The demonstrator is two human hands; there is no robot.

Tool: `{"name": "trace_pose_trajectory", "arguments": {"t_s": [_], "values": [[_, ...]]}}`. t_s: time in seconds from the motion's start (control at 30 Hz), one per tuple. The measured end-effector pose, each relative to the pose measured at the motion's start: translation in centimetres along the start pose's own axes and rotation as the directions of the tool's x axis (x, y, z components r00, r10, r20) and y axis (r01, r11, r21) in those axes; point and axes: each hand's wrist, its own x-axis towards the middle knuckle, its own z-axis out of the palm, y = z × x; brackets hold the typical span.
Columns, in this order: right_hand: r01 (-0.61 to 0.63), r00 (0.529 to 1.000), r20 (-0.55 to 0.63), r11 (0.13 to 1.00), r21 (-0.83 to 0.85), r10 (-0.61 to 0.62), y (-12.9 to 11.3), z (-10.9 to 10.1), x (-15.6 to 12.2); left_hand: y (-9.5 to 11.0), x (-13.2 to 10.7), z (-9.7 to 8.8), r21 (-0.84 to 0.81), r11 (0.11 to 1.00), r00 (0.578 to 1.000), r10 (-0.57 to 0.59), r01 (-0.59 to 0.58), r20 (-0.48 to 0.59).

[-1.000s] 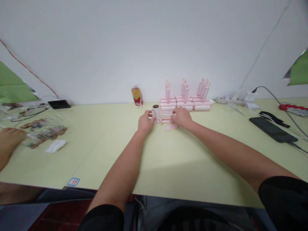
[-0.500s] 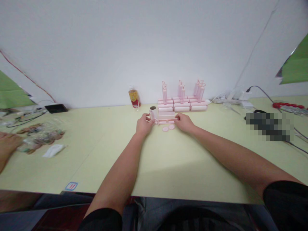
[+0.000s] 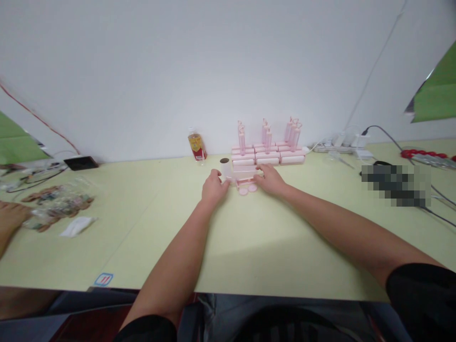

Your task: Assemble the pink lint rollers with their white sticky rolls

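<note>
A pink bar (image 3: 245,181) lies crosswise on the worktop (image 3: 249,237) between the left hand (image 3: 213,189) and right hand (image 3: 270,179), each apparently pinching one end.

Drink bottle (image 3: 197,146), power strip (image 3: 339,148), bagged parts (image 3: 59,204), white packet (image 3: 75,227)

A pixelated patch (image 3: 395,185) masks something at right; the pink piece (image 3: 245,181) is too small to make out
</note>
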Motion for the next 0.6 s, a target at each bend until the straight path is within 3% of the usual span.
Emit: {"name": "trace_pose_trajectory", "arguments": {"t_s": [0.2, 0.6], "values": [[0.044, 0.999, 0.0, 0.999, -0.02, -0.044, -0.4, 0.5, 0.8, 0.0, -0.1, 0.4, 0.073, 0.993, 0.981, 0.082, -0.096, 0.173], [-0.021, 0.999, -0.032, 0.992, -0.122, 0.017, 0.6, 1.7, 2.2, -2.3, 1.8, -0.4, 0.23, 0.972, 0.958, -0.02, -0.048, 0.284]]}}
